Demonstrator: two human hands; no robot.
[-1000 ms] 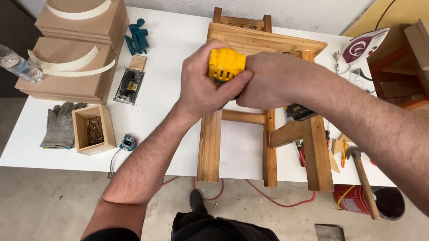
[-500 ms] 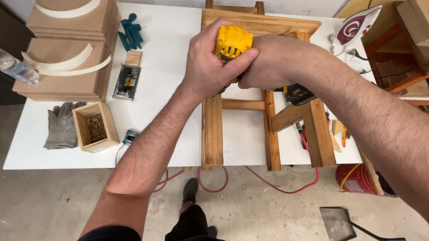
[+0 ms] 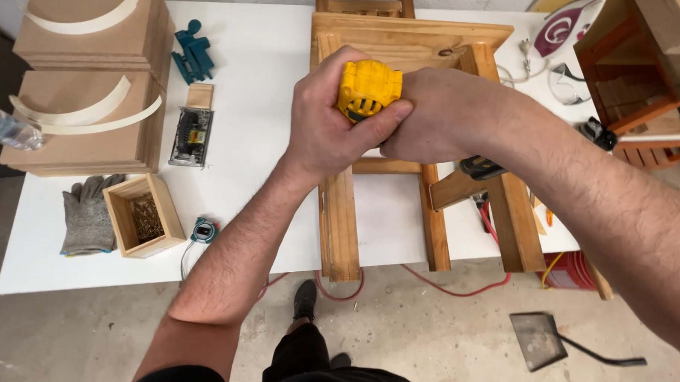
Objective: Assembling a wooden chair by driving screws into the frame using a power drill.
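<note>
A yellow power tool [image 3: 368, 89] is gripped from both sides above a wooden frame [image 3: 341, 221] that lies on the white table [image 3: 260, 105]. My left hand [image 3: 329, 123] wraps the tool's left side and my right hand [image 3: 437, 115] wraps its right side, so only the ribbed yellow top shows. The tool's lower end and whatever it touches are hidden by my hands. The frame's legs stick out past the table's near edge.
Stacked brown boards with curved strips [image 3: 88, 77] stand at left, with a grey glove [image 3: 87, 212], a small wooden box of screws [image 3: 143, 216] and a tape measure [image 3: 203, 230] near them. A red hose [image 3: 457, 282] and a dustpan [image 3: 546, 340] lie on the floor.
The view has shifted slightly; both hands stay clamped on the yellow tool over the frame, with no clear movement of the tool itself.
</note>
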